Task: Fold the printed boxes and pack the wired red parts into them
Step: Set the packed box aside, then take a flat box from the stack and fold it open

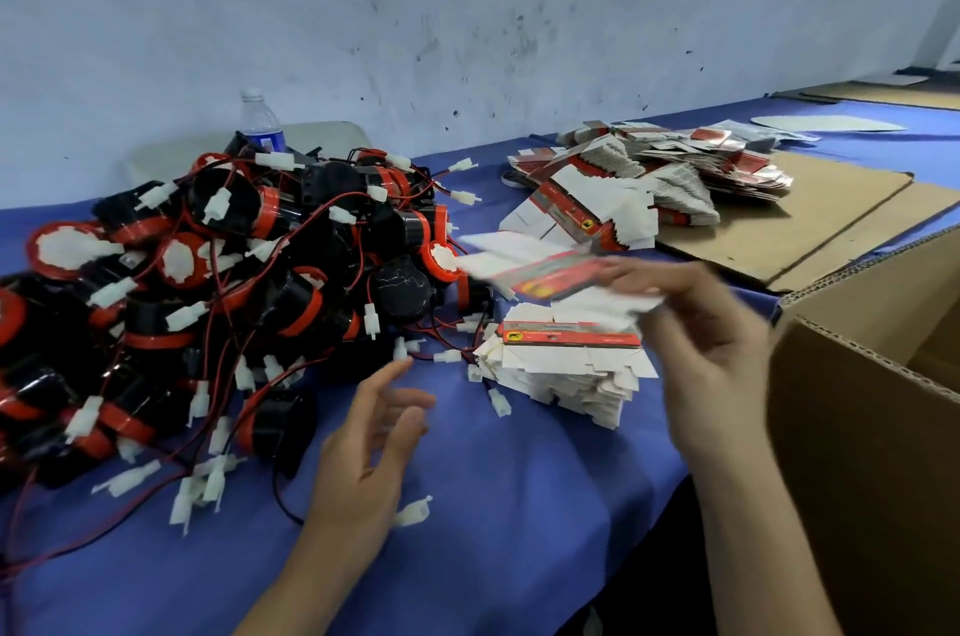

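Printed boxes first: one flat blank (550, 272) is up in the air in the right hand (696, 323), pinched at its right end between fingers and thumb, right over the small stack of flat blanks (571, 365) on the blue worktop (519, 505). It's blurred by motion, so whether it is partly opened or flat as a card, I cannot tell. The left hand (374, 433) is loose and empty, fingers spread, just beside the edge of the heap of wired red parts (223, 282) that fills the left of the worktop.

Handling, as I judge it: that blank is thin printed card, very light, bends at its creases and will crumple if squeezed mid-panel, so hold it by opposite edges and push to pop it square. The parts look like hard, compact red-and-black plastic bodies, but their red and black wires and white connectors are thoroughly tangled; lift one by the body, not the lead, or several neighbours will probably come along.

Further back, a bigger pile of blanks (654, 173) sprawls partly over sheets of brown cardboard (810, 220). A plastic bottle (260, 121) stands behind the heap, its base hidden. The corrugated carton (857, 427) at right is cut off by the frame, contents unseen. The printing is unreadable.
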Demonstrator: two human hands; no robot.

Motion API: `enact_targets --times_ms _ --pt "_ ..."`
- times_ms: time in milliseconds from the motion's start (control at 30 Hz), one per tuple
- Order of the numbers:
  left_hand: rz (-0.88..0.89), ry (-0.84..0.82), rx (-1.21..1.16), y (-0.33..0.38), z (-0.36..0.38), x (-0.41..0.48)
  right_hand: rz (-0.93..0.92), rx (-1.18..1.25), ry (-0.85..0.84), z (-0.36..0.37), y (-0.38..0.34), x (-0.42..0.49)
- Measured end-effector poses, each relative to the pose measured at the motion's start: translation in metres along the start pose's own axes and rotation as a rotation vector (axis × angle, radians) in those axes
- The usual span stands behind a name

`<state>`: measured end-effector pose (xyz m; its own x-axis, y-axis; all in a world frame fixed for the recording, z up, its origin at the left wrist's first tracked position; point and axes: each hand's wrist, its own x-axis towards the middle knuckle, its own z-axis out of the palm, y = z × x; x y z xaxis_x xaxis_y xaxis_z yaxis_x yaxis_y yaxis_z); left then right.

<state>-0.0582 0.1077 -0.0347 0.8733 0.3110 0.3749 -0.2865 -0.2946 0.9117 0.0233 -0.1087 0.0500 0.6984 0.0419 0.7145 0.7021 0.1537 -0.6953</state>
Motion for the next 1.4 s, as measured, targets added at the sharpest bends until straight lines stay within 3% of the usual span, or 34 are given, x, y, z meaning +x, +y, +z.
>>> enact_targets --times_ms 100,300,567,833,1033,1100,1200,1400 --pt "0.008 0.018 -0.065 0.004 -0.001 -0.004 0.175 0.076 -0.323 0.027 0.012 -0.015" --pt "0.009 0.039 -0.175 0.011 0.001 -0.005 0.421 0.038 -0.635 0.045 0.032 -0.035" --pt "-0.031 -0.087 -0.164 0.012 0.002 -0.009 0.539 0.023 -0.505 0.059 0.035 -0.043" --pt "-0.017 -0.144 -0.161 0.009 0.0 -0.01 0.446 -0.007 -0.47 0.06 0.036 -0.042" --pt "0.068 -0.172 -0.034 0.007 0.001 -0.01 0.464 0.107 -0.363 0.055 0.033 -0.035" --pt "0.07 -0.138 -0.024 0.006 0.003 -0.01 0.485 0.208 -0.344 0.06 0.029 -0.036" --pt "0.0 -0.002 -0.067 0.0 0.003 -0.006 0.41 0.169 -0.37 0.063 0.018 -0.035" --pt "-0.065 0.247 0.004 -0.006 -0.006 0.003 0.435 0.154 -0.689 0.058 0.009 -0.035"
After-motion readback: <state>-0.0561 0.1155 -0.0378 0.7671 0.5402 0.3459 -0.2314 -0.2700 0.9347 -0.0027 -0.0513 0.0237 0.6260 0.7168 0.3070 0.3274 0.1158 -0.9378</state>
